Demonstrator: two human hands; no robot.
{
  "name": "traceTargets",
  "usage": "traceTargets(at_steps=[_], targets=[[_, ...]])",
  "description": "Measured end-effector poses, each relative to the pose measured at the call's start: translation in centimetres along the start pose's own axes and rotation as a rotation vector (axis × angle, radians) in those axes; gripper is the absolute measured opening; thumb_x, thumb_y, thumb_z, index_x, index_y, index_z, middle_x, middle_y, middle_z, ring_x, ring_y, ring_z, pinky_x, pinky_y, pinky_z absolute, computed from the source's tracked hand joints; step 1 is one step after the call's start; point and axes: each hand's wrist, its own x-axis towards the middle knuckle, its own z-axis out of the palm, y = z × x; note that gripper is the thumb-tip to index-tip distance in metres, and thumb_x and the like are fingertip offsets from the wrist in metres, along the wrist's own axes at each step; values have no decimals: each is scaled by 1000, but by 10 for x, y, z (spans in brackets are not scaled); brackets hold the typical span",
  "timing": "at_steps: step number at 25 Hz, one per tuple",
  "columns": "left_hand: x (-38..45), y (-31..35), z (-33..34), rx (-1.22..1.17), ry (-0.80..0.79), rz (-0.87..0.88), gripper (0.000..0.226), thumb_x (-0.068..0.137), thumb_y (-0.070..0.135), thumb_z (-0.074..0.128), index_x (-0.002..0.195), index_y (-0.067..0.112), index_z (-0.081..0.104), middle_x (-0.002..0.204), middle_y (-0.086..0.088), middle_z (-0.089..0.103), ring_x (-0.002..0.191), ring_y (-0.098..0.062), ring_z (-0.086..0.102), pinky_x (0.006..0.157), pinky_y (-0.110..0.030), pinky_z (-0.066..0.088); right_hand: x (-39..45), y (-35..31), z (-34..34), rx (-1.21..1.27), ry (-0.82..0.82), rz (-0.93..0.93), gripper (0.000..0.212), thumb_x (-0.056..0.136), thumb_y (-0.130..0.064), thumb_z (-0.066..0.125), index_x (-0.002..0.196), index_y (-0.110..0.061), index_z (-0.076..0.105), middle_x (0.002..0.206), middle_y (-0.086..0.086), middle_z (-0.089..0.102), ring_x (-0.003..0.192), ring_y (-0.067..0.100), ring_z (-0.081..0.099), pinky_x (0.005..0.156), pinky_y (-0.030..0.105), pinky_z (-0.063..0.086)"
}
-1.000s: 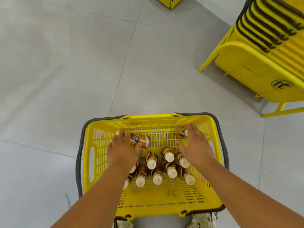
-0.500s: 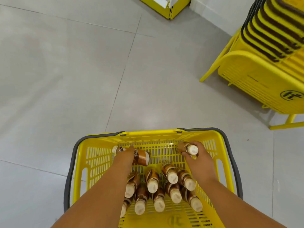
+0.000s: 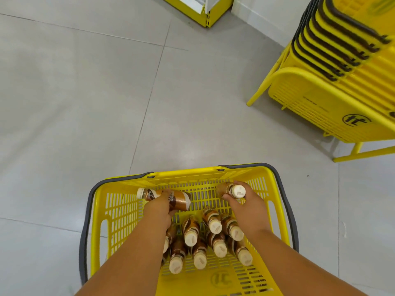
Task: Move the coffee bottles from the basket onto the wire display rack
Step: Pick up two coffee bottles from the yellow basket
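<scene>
A yellow basket (image 3: 119,212) with grey handles sits on the floor below me. Several brown coffee bottles with cream caps (image 3: 191,232) lie bunched in its middle. My left hand (image 3: 159,207) grips one coffee bottle (image 3: 180,200) that lies sideways near the far wall, cap pointing left. My right hand (image 3: 245,207) holds a second bottle (image 3: 232,190) near the far right corner, its cap turned toward me. No wire display rack is in view.
A stack of nested yellow baskets (image 3: 329,99) on a yellow frame stands at the right. A yellow and white fixture corner (image 3: 205,11) shows at the top. Grey floor tiles (image 3: 85,103) spread to the left and ahead.
Both hands closed on a bottle each at the basket's far side. The right-hand bottle turned cap-up toward me. The camera tilted up, so the basket sits lower in view.
</scene>
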Motion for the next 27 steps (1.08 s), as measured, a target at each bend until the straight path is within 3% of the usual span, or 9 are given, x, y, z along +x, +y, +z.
traceTargets(at_steps=[2,4,7,12,15,17,20,27], targets=[[-33,-5,-17,119,81,144,46,88,37,78,118,10,57,116,-7,66,99,-28,64,83,-41,58,-23,-13,-13,17,-1,5,33,92,-35,75,118,-47,60,105,-22,68,102,5,63,77,15,46],[-73,-10,-38,188,137,307,48,81,46,80,116,16,68,111,-2,72,99,-27,67,94,-45,54,-50,-31,-33,13,-19,-10,36,93,-35,73,127,-43,61,107,-22,67,104,7,62,75,11,44],[-154,0,-65,239,155,510,39,85,36,79,119,20,67,107,4,69,102,-21,61,96,-40,47,-92,-70,-68,31,-37,-42,36,94,-33,73,127,-43,61,107,-23,65,104,7,61,75,7,41],[-297,48,-111,256,35,750,24,85,27,80,97,38,63,95,15,71,88,-2,66,80,-30,46,-165,-169,-126,87,-10,-130,36,88,-30,78,115,-46,61,105,-20,70,102,6,64,84,26,49],[-386,89,-143,304,-2,869,25,83,28,80,101,36,65,99,15,70,92,4,65,80,-26,46,-215,-245,-168,124,-6,-195,40,83,-30,83,102,-57,61,102,-29,71,103,-10,62,88,24,50],[-447,117,-169,294,-18,939,29,83,27,81,107,32,66,104,15,69,95,8,63,78,-18,44,-248,-294,-194,142,-3,-247,38,82,-30,84,104,-55,64,107,-27,72,107,-8,63,92,24,50],[-530,156,-213,260,-78,1008,37,82,24,83,114,31,65,109,21,68,99,14,62,81,-12,44,-298,-368,-233,183,-11,-340,41,83,-22,84,100,-56,66,101,-30,72,102,-9,64,86,19,49],[-694,239,-327,224,-134,1216,45,81,25,85,120,32,64,116,20,67,105,6,63,86,-18,45,-410,-524,-300,248,26,-547,30,80,-20,86,102,-36,73,101,-24,73,101,-8,64,85,19,48]])
